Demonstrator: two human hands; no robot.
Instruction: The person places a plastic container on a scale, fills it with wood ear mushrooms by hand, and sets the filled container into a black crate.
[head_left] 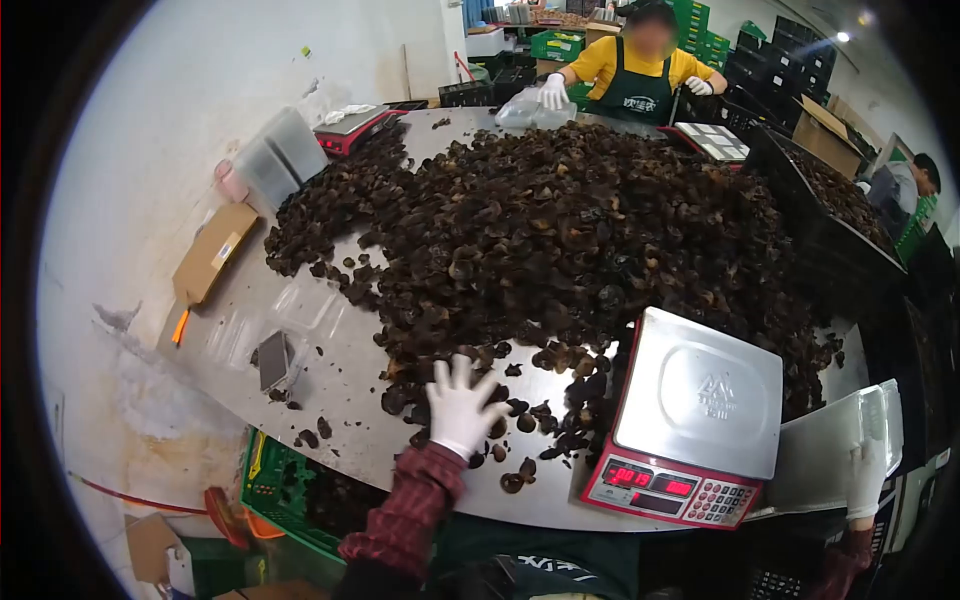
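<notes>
My left hand [462,408], in a white glove, is spread with its fingers apart at the near edge of a large heap of dark dried mushrooms [540,230] on the metal table [350,430]. Loose pieces lie around its fingertips. At the right, my right hand [864,482], also white-gloved, is at the clear plastic trays [830,450], its fingers against their side. Between my hands sits a red scale [700,400] with a bare silver plate and lit red digits.
Clear containers [280,155], a cardboard piece [215,250] and a grey phone-like object [274,360] are at the left. A second scale [355,125] stands behind. Across the table, a person in yellow touches clear trays [535,108]. A black crate [820,220] is at the right, a green crate [290,500] below.
</notes>
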